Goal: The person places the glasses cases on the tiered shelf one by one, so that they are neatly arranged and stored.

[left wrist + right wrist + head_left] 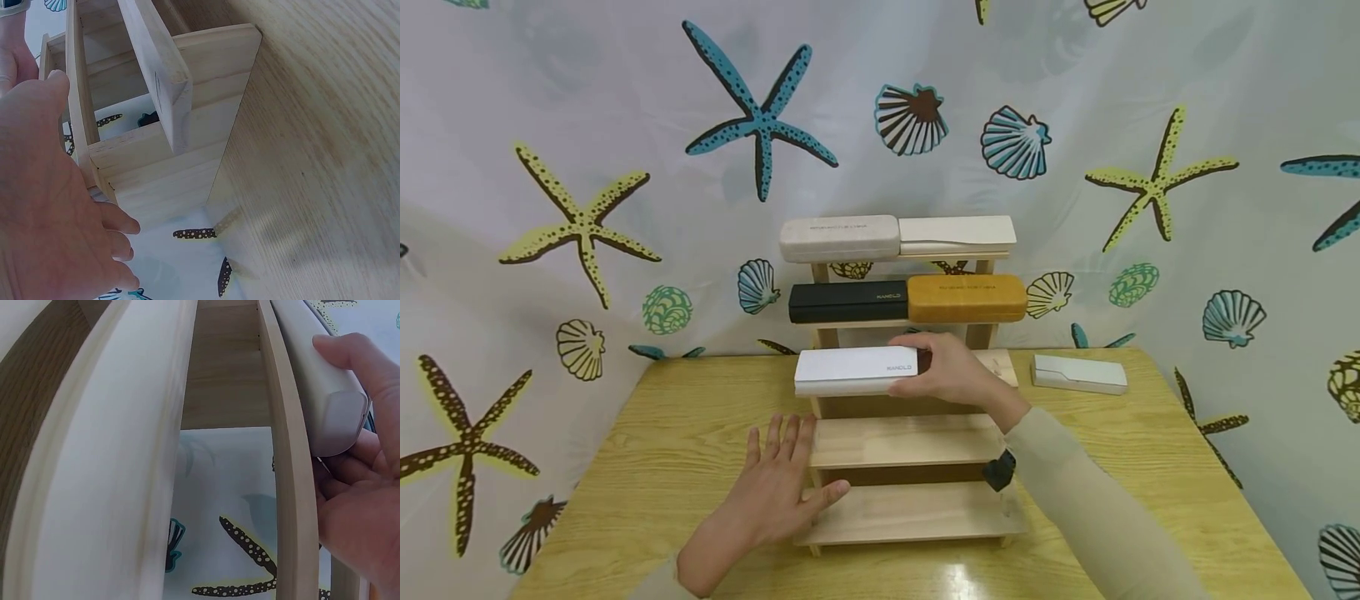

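Observation:
On the middle step of a wooden tiered rack [910, 440] lies a white glasses case [853, 367]. My right hand [953, 371] grips its right end, thumb on the near side and fingers round the back. In the right wrist view the thumb presses the case [322, 381] close over a wooden slat [292, 462]. My left hand [778, 492] is spread flat beside the rack's lower left side, fingers straight, holding nothing. The left wrist view shows its fingers alongside the rack's wooden side panel [162, 169].
Above stand a black case [848, 302] and an orange case [966, 298]. The top step bears a marbled pale case [839, 239] and a white case [957, 231]. Another white case [1078, 374] lies on the wooden table [692, 417] to the right. A patterned curtain [880, 183] hangs behind.

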`<state>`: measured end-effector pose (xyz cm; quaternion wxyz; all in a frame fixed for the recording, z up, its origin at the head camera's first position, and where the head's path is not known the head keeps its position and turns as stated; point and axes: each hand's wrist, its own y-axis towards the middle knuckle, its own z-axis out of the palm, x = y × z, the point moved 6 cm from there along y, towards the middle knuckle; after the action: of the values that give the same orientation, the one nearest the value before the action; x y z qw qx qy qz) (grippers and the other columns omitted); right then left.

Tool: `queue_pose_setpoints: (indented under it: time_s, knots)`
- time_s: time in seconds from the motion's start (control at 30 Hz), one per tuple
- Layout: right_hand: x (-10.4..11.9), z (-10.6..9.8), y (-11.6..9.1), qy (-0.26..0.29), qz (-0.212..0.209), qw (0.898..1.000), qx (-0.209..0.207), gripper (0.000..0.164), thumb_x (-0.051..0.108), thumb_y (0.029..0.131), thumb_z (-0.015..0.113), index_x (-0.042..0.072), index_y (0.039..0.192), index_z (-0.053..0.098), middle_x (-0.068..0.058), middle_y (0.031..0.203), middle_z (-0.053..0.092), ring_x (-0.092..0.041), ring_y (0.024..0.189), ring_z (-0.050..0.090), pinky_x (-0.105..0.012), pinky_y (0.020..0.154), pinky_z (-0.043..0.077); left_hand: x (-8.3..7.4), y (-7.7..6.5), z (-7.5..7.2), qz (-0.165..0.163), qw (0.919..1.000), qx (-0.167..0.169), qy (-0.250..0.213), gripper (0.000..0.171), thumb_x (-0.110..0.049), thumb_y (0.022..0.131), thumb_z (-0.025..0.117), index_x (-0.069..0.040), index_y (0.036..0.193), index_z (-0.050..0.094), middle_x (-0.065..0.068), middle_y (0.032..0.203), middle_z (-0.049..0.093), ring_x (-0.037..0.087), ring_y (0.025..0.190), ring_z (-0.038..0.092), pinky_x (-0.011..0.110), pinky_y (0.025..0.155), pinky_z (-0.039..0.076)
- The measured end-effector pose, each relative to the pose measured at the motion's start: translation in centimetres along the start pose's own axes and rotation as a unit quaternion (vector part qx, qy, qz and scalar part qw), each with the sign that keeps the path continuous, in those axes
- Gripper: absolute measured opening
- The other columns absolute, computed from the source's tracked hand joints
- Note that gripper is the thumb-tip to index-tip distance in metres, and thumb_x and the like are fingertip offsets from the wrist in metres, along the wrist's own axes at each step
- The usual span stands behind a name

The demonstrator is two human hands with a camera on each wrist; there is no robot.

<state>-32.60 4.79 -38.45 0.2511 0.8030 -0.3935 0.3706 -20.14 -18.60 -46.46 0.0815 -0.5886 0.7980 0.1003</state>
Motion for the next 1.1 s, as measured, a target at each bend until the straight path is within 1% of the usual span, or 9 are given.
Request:
queue_pose_setpoints:
  time_s: [0.2,0.43,0.63,0.87,1.1]
  knots:
    - [-0.25,0.35,0.32,-0.005,0.004,1.0,0.007,0.066,0.03,0.084,0.089,0.015,0.144,0.065,-0.007,0.118,0.072,-0.016,0.092,0.065,-0.029,0.079,0.055,0.01,0.04,0.11,0.0,1.0,0.0,-0.005,0.103,-0.067,0.1,0.057,0.003,0.166,0.021,0.035,0.167,0.029,0.056,0.158,0.015,0.079,0.121,0.012]
    - [-0.37,0.41,0.37,-0.009,0.001,1.0,0.012,0.067,0.03,0.086,0.087,0.014,0.146,0.063,-0.007,0.117,0.07,-0.021,0.093,0.064,-0.029,0.079,0.054,-0.11,0.05,0.02,-0.003,1.0,0.003,-0.009,0.103,-0.067,0.1,0.058,0.003,0.166,0.021,0.036,0.167,0.028,0.054,0.159,0.012,0.079,0.122,0.011]
    - [-0.24,0.47,0.32,-0.012,0.0,1.0,0.009,0.069,0.03,0.086,0.087,0.014,0.148,0.061,-0.009,0.119,0.07,-0.019,0.094,0.063,-0.03,0.081,0.054,-0.2,0.02,-0.08,-0.003,1.0,0.001,-0.007,0.103,-0.065,0.1,0.059,0.003,0.166,0.021,0.036,0.166,0.029,0.056,0.159,0.013,0.079,0.121,0.011]
    - [-0.21,0.45,0.24,-0.007,-0.007,1.0,0.006,0.069,0.03,0.086,0.086,0.013,0.149,0.061,-0.01,0.124,0.069,-0.018,0.097,0.063,-0.03,0.083,0.054,-0.14,0.07,0.04,-0.002,1.0,-0.004,-0.003,0.103,-0.068,0.099,0.058,0.003,0.166,0.023,0.036,0.166,0.031,0.055,0.159,0.015,0.079,0.122,0.011]
    - [-0.04,0.64,0.05,-0.01,-0.01,1.0,0.002,0.07,0.029,0.087,0.085,0.014,0.15,0.06,-0.01,0.132,0.067,-0.02,0.103,0.063,-0.034,0.089,0.054,-0.11,0.09,0.09,-0.003,1.0,-0.001,-0.004,0.104,-0.068,0.1,0.056,0.003,0.166,0.021,0.036,0.166,0.03,0.055,0.159,0.015,0.079,0.122,0.011]
